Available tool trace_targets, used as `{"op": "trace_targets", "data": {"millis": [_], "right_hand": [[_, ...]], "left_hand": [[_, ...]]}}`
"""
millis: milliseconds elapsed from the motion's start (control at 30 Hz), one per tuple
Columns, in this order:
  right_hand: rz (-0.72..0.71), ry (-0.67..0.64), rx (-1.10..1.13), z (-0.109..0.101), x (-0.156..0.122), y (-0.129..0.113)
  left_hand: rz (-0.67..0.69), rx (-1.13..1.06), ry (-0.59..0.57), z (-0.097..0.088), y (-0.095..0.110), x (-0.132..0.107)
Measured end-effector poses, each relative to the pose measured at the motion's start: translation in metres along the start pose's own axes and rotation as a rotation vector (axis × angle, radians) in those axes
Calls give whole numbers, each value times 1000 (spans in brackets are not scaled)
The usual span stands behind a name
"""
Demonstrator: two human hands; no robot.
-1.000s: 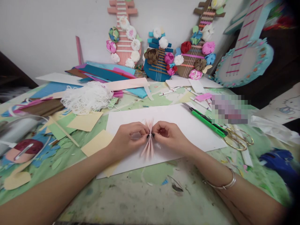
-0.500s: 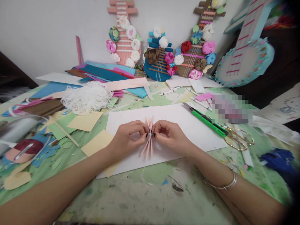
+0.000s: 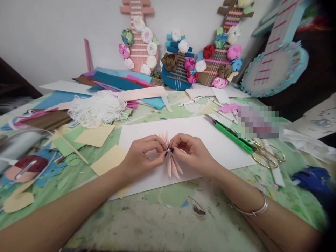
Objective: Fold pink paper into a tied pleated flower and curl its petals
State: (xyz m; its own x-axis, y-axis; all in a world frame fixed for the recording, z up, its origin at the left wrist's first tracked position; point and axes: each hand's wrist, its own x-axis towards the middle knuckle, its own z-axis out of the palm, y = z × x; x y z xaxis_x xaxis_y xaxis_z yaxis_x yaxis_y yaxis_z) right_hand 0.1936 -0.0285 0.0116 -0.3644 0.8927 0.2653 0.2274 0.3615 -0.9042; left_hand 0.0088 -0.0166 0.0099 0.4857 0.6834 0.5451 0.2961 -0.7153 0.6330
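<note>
A pleated piece of pale pink paper (image 3: pixel 172 167), pinched in at its waist, fans out above and below my fingertips. My left hand (image 3: pixel 147 149) pinches it at the waist from the left. From the right, my right hand (image 3: pixel 189 152) has thumb and forefinger closed on the same spot. Something thin and white shows at the waist between the fingertips, perhaps string; most of it is hidden. Both hands are just over a white sheet (image 3: pixel 215 154) on the table.
A green utility knife (image 3: pixel 233 137) and gold-handled scissors (image 3: pixel 266 159) lie to the right. White string (image 3: pixel 97 110) is heaped at the back left, near yellow paper pieces (image 3: pixel 98 134). Paper-flowered model instruments (image 3: pixel 178 66) lean on the wall. A green patterned cloth (image 3: pixel 147 224) covers the table.
The pleated paper has tilted between my fingers: its lower folds have swung right and its upper folds left. Both hands keep nearly the same place.
</note>
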Motion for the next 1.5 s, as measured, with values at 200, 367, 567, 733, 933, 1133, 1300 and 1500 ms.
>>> {"op": "trace_targets", "data": {"millis": [200,367,567,733,933,1133,1300,1500], "right_hand": [[-18,-14,99,-1,0,-3],[-39,-22,127,0,-1,-4],[8,-29,236,-1,-1,-6],[35,-25,242,-2,0,-4],[57,0,203,-2,-1,-3],[67,13,193,-2,0,-2],[81,39,189,-2,1,-2],[72,99,251,2,1,-5]], "left_hand": [[6,7,3,-2,2,1],[-12,-19,-13,-4,1,1],[-52,-76,-49,-6,-2,0],[-88,-121,-58,-6,-3,0],[-101,-147,-26,-6,-2,1],[-131,-159,-8,-5,0,2],[-112,-155,-14,-4,-3,0],[-123,-148,-81,-1,-2,1]]}}
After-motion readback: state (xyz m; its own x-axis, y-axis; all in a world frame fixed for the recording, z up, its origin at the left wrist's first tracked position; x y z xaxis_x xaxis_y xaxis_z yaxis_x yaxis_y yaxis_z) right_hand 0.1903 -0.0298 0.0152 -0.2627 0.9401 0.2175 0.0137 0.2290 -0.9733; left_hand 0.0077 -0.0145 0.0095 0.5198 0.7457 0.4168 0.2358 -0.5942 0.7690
